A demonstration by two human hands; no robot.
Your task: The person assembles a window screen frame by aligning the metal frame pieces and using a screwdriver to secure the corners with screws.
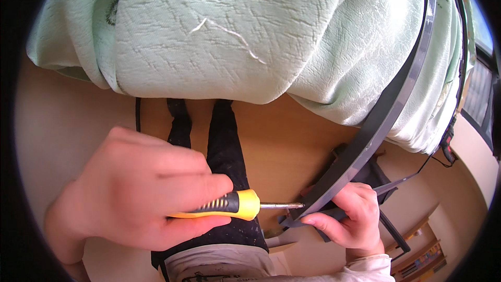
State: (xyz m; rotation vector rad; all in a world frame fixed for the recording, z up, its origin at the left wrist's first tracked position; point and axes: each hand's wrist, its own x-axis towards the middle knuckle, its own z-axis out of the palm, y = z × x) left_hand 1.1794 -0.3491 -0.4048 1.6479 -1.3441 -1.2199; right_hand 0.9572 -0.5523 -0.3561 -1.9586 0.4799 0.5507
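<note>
We see our left hand (141, 188) wrapped tight around a yellow-and-black screwdriver (229, 206), its tip meeting the dark curved frame (381, 120) just beside our right hand (349, 214), whose grip pinches that frame's lower end above the wooden floor (282, 136).

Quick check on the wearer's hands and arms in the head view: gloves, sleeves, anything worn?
Both hands are bare, no gloves. No rings or watch show. The left hand fills the lower left, and its wrist runs out of the frame with no sleeve visible. The right hand ends at a pale, off-white sleeve cuff at the lower edge.
</note>
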